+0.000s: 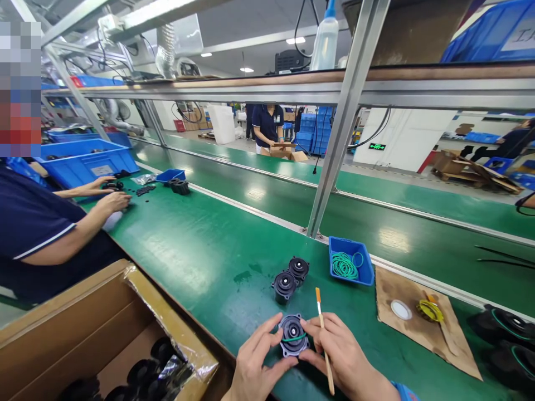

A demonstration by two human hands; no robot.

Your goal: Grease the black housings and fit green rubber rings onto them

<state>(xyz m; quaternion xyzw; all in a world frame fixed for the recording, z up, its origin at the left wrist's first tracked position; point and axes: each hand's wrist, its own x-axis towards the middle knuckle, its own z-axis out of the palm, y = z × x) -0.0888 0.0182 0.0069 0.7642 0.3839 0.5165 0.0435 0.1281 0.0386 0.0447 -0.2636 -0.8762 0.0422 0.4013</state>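
My left hand grips the left side of a black round plastic housing with corner lugs, low over the green bench. Across the housing's face lies a green rubber ring, which does not sit evenly around the rim. My right hand pinches the housing's right edge with thumb and index finger. Tucked in that same hand is a thin wooden brush, its orange bristles pointing up and away. Just beyond stand two similar black housings, side by side and touching.
Behind my right hand are a blue bin of green rings and a stained cardboard sheet bearing a yellow pot. Ringed black parts stand far right. Left are an open carton and a co-worker's hands. A metal post rises ahead.
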